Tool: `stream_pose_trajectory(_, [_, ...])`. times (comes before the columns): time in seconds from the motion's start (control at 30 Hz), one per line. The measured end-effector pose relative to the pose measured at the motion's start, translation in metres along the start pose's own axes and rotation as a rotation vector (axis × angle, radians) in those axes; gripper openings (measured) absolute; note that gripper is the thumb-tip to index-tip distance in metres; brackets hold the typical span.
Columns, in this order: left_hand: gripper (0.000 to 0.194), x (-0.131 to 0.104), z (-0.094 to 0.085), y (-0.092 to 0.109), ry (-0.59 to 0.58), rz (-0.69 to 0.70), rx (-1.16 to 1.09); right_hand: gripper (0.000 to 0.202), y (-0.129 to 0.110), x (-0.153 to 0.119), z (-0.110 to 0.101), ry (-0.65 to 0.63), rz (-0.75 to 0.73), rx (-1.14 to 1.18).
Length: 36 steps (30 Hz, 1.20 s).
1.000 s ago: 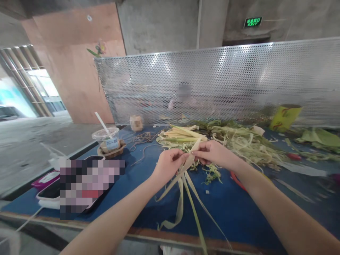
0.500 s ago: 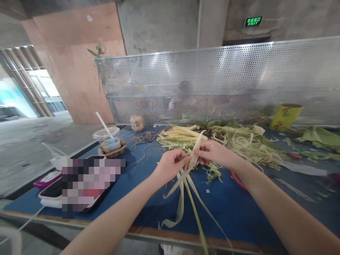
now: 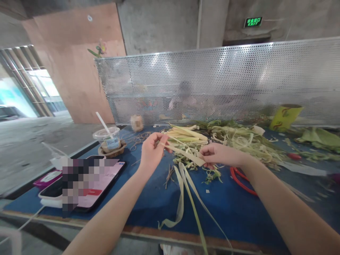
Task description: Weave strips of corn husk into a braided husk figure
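Observation:
A pale, flat strip of dried leaf, like corn husk, [image 3: 187, 153] stretches between my two hands above the table. My left hand [image 3: 153, 149] pinches its narrow end, fingers closed. At the wider end, my right hand [image 3: 216, 154] grips it between thumb and fingers. Under the strip lies a heap of small green curled trimmings [image 3: 186, 161]. Nearer to me, several long leaf strips [image 3: 182, 191] hang over the blue table [image 3: 143, 209] toward its front edge. Just behind my hands rests a bundle of yellow-green stalks [image 3: 186, 132].
To the left stand a lidded cup with a straw [image 3: 107, 138] and a tablet [image 3: 106, 187]. A ball of twine [image 3: 136, 123] sits at the back. On the right are loose husks [image 3: 244, 145], a red ring-shaped object [image 3: 240, 182] and a yellow container [image 3: 286, 117]. A perforated metal screen [image 3: 212, 81] borders the back.
My hands have moved apart, the left one going left and up. The strip, upright before, now lies slanted and stretched between them.

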<state>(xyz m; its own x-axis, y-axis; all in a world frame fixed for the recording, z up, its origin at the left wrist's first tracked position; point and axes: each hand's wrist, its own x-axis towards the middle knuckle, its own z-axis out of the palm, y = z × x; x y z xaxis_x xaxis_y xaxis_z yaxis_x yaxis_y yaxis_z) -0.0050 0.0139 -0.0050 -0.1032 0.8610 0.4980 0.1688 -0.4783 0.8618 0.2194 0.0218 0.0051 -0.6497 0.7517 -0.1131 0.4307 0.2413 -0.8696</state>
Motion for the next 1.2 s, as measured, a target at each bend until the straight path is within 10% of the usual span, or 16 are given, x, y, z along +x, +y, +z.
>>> stream_pose_trajectory(0.5, [0.018, 0.022, -0.036, 0.023, 0.684, 0.282, -0.597, 0.017, 0.04, 0.001, -0.04, 0.442, 0.175, 0.27])
stream_pose_trajectory(0.7, [0.017, 0.019, -0.033, 0.02, 0.469, 0.286, -0.585, 0.024, 0.032, -0.001, -0.033, 0.338, 0.158, 0.267])
stream_pose_trajectory(0.93, [0.014, -0.001, 0.004, 0.0, -0.096, -0.009, -0.214, 0.032, 0.011, 0.004, 0.002, -0.166, 0.217, -0.05])
stream_pose_trajectory(1.2, [0.022, -0.021, 0.029, -0.016, -0.448, -0.105, -0.018, 0.04, 0.002, 0.013, 0.014, 0.163, -0.008, -0.211])
